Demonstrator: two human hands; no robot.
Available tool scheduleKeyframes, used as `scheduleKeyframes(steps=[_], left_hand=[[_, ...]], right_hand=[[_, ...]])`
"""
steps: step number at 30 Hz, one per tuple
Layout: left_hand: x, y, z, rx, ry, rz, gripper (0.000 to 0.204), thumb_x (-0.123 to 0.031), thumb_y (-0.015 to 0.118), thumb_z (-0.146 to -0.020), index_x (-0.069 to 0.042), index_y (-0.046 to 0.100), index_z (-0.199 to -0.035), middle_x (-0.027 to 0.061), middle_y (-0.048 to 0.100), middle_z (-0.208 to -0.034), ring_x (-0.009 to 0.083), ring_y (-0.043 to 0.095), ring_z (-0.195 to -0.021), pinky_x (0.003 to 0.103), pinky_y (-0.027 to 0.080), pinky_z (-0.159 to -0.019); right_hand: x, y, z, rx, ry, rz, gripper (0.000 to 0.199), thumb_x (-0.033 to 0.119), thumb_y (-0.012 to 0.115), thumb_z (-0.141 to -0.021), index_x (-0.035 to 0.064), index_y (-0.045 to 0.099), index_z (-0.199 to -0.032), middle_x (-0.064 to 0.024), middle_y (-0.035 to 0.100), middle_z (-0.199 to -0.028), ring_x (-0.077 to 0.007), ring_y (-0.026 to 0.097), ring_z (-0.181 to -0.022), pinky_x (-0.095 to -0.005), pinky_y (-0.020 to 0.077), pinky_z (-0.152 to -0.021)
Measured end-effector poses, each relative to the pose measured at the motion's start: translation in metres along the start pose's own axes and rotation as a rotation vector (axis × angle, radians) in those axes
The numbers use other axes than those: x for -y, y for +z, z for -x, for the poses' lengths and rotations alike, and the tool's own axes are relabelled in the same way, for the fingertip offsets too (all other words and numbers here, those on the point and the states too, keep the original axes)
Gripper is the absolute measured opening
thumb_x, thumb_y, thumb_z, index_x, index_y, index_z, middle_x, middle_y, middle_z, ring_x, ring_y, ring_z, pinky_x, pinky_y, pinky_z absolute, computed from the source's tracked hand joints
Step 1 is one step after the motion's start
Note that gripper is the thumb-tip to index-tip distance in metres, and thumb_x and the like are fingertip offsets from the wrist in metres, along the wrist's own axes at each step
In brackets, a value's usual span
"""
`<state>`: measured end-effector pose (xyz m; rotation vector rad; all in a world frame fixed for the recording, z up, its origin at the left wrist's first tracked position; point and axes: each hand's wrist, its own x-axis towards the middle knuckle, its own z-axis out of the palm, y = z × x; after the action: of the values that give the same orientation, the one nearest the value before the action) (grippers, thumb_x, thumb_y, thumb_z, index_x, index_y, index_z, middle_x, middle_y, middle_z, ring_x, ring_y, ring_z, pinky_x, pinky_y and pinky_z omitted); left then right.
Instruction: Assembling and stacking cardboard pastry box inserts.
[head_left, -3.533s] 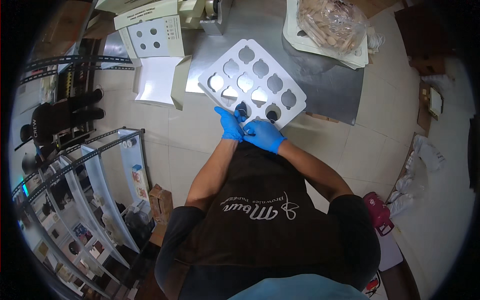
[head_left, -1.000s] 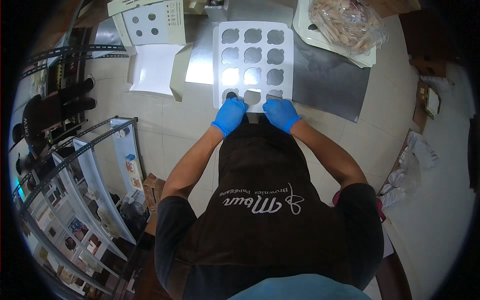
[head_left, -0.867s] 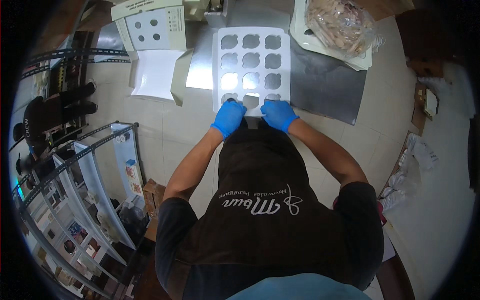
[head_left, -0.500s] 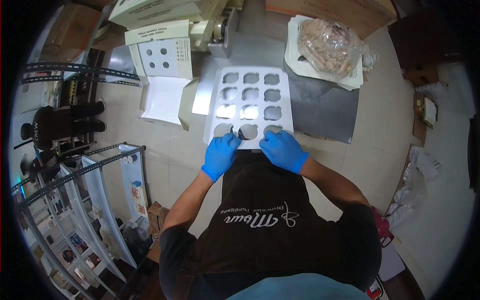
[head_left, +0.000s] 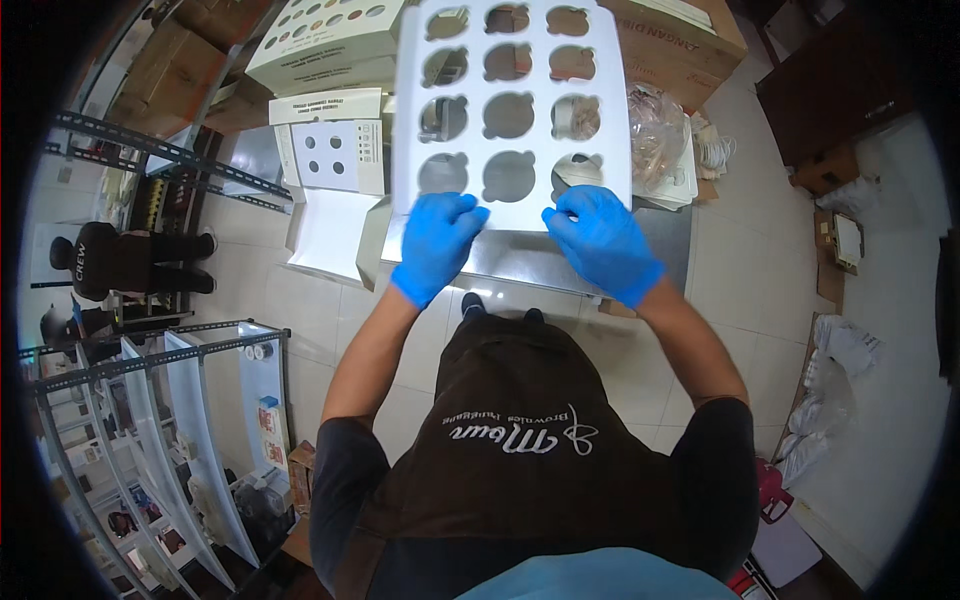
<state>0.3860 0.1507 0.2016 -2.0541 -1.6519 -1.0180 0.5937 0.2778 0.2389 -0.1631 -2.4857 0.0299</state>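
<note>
Panel [head_left: 541,90], white, 12 holes [head_left: 508,176], gripped by left hand [head_left: 438,246] and right hand [head_left: 604,243]

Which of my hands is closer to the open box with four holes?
Left. The left hand is just right of the open box, holding the white insert; the right hand holds it farther right.

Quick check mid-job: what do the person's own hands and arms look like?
The left hand and right hand wear matching bright blue, close-fitting gloves that end around the wrists. The forearms are bare. The dark sleeves are short, ending near the elbows.
</note>
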Motion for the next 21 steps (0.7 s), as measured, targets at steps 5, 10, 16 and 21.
scheduleKeyframes(steps=[5,10,16,21], left_hand=[[0.038,0.119,0.11,0.342,-0.036,-0.043,0.018,-0.01,0.058,-0.073,-0.012,0.058,-0.091,0.0073,0.058,-0.093,0.0279,0.055,-0.094,0.042,0.041,-0.081],[0.039,0.139,0.148,0.652,-0.153,-0.08,0.021,-0.011,0.058,-0.074,-0.012,0.058,-0.095,0.007,0.06,-0.098,0.0265,0.056,-0.096,0.041,0.043,-0.082],[0.046,0.149,0.15,0.598,-0.069,0.178,0.022,-0.01,0.057,-0.077,-0.006,0.056,-0.099,0.0101,0.061,-0.096,0.0277,0.06,-0.085,0.038,0.048,-0.073],[0.039,0.151,0.155,0.62,-0.131,0.17,0.027,-0.009,0.054,-0.076,-0.002,0.054,-0.103,0.0118,0.059,-0.099,0.0273,0.059,-0.086,0.037,0.049,-0.075]], right_hand=[[0.003,0.154,0.112,0.263,0.205,0.082,0.008,0.013,0.054,-0.076,0.011,0.057,-0.082,-0.0057,0.054,-0.08,-0.0232,0.053,-0.082,-0.0374,0.0412,-0.073],[0.025,0.205,0.136,0.481,0.394,0.016,0.006,0.012,0.053,-0.075,0.0113,0.057,-0.08,-0.0072,0.054,-0.08,-0.0247,0.055,-0.081,-0.0371,0.0436,-0.071],[0.022,0.202,0.13,0.537,0.352,-0.042,0.008,0.008,0.053,-0.075,0.0091,0.056,-0.083,-0.0097,0.055,-0.082,-0.0259,0.056,-0.08,-0.0371,0.0461,-0.07],[0.02,0.197,0.127,0.532,0.388,-0.084,0.014,0.008,0.055,-0.075,0.0097,0.055,-0.089,-0.0086,0.055,-0.081,-0.0258,0.059,-0.076,-0.0385,0.0488,-0.062]])
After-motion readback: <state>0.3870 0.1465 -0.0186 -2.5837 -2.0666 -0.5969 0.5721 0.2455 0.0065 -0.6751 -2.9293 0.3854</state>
